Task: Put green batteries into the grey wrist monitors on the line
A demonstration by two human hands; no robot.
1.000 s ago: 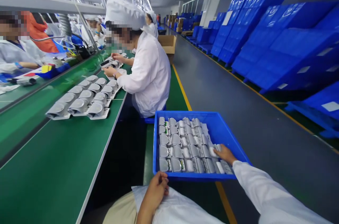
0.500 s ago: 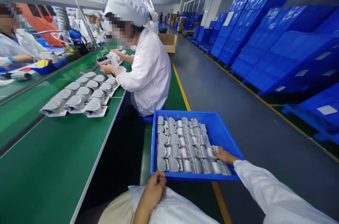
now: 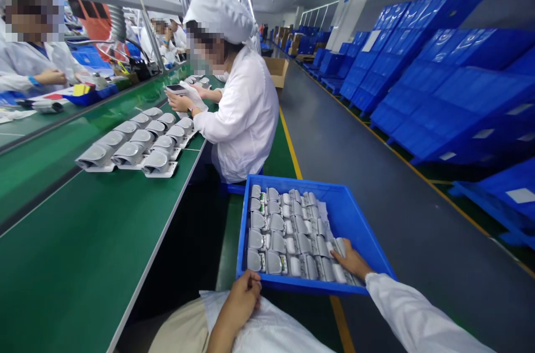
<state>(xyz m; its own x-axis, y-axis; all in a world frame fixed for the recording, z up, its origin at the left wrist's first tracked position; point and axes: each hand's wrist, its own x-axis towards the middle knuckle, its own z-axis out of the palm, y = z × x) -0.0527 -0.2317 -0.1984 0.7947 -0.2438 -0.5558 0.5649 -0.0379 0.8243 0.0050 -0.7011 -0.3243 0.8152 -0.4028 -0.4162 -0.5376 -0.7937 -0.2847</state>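
Right fingers [image 3: 341, 257] clamped on grey housing [image 3: 340, 245] | long axis roughly near-to-far, pointing end unclear | left fingers [image 3: 251, 276] curled together

Wears a loose white work coat [image 3: 284, 328] at bottom center of the frame, softly wrinkled and faintly bluish toward the pointed corner of the hem, over plain beige trousers [image 3: 179, 325] at bottom left of center. Shows a long, loose white sleeve [image 3: 418, 308] at lower right, creased along its length and narrowing to a cuff [image 3: 371, 279] at the wrist, above a bare right hand [image 3: 353, 263]. Displays a bare left forearm [image 3: 225, 325] at bottom center, below an equally bare left hand [image 3: 244, 295].
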